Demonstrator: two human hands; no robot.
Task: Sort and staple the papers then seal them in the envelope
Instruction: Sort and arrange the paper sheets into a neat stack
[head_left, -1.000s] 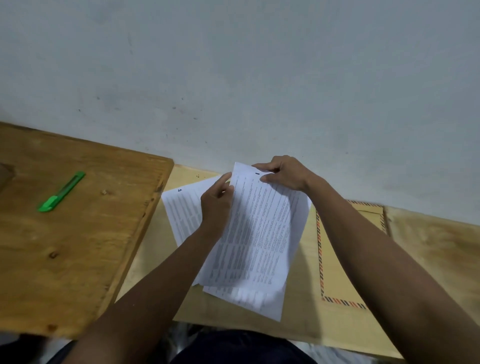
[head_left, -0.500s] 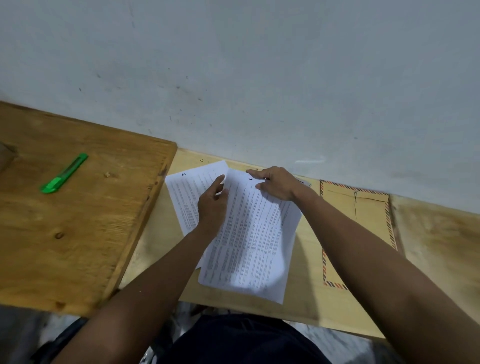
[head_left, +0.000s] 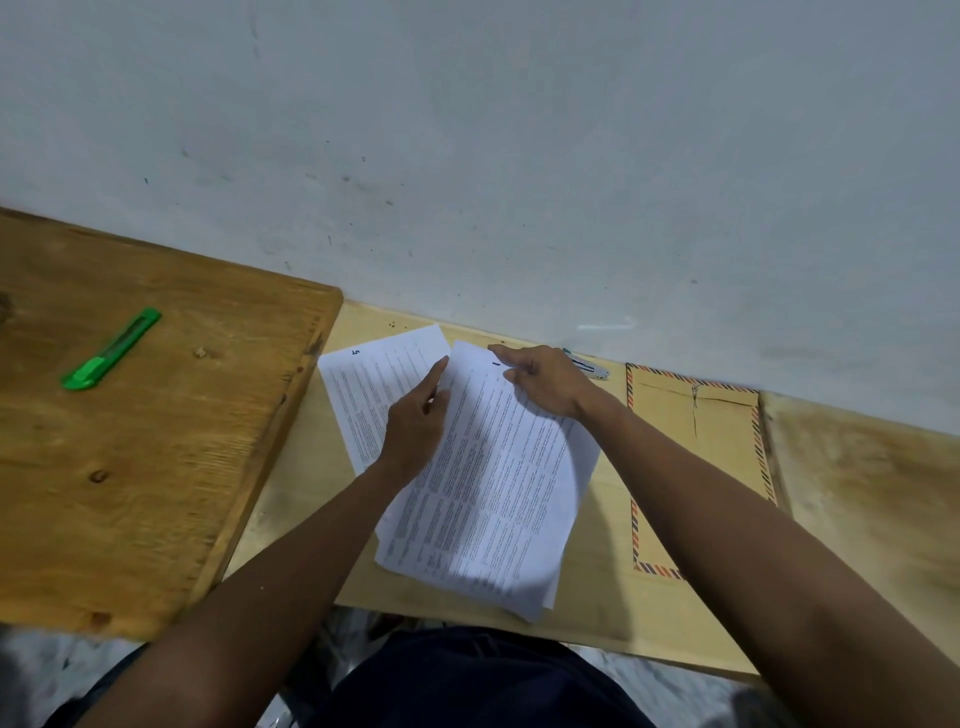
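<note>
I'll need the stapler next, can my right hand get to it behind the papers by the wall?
Probably yes: the stapler lies just beyond the right hand, nothing between them, though that hand is pinning the papers.

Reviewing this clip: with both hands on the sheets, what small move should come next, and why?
Probably square the sheets into one stack. The top sheet, marked 1, lies askew over the lower sheets, and the sheet marked 5 sticks out under the left hand. The right hand pins the top edge. The stapler and envelope lie untouched.
</note>
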